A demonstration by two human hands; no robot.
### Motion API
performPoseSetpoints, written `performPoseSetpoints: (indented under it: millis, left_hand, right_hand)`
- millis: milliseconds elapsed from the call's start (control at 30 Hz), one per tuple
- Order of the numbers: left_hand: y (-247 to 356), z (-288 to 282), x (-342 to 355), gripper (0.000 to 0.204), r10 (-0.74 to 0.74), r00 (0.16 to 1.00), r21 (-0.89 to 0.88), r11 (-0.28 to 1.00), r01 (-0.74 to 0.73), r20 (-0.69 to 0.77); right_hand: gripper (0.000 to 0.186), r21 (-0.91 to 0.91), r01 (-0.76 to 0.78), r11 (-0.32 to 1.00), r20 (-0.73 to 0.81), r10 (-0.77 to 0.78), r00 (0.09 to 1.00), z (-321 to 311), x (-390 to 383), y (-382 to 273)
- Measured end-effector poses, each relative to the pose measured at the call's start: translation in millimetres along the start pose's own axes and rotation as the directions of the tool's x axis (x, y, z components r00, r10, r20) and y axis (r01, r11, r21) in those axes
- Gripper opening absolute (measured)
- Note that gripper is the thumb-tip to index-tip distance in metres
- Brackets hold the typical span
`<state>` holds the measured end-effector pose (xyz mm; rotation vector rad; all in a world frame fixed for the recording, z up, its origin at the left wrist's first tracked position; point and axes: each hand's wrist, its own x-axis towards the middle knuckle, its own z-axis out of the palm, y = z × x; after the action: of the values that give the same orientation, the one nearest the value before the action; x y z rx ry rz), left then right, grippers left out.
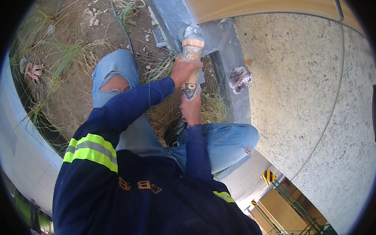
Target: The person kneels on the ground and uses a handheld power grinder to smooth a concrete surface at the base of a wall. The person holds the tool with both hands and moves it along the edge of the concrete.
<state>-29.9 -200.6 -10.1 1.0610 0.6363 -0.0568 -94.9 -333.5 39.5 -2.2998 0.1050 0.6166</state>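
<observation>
A dusty orange-and-grey angle grinder (192, 49) points away from me, its disc end (183, 33) at the grey coated edge (212, 36) below a tan panel (267, 3). My left hand (183, 68) is closed around the middle of the grinder's body. Lower down, my right hand (191, 107) is wrapped round its dark rear end. Whether the disc touches the surface I cannot tell. My knees in torn jeans are bent on either side.
Dry soil (71, 88) with grass, rubble and a cable (120, 24) lies at left. A crumpled cloth (239, 79) rests beside the speckled concrete (295, 93) at right, where another cord (336, 95) runs. Green railings (282, 197) show behind me.
</observation>
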Motion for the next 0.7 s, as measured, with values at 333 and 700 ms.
performPoseSetpoints:
  millis: [333, 700]
  left_hand:
    - [7, 9, -18, 0.041, -0.008, 1.000, -0.209, 0.978, 0.005, -0.012]
    - [-3, 10, -8, 0.031, 0.130, 0.992, -0.096, 0.987, -0.129, 0.004]
  right_hand:
    - [0.081, -0.251, 0.015, 0.968, 0.034, -0.007, 0.999, -21, -12, -22]
    - [0.075, -0.192, -0.016, 0.981, -0.015, 0.014, 1.000, -23, -16, -28]
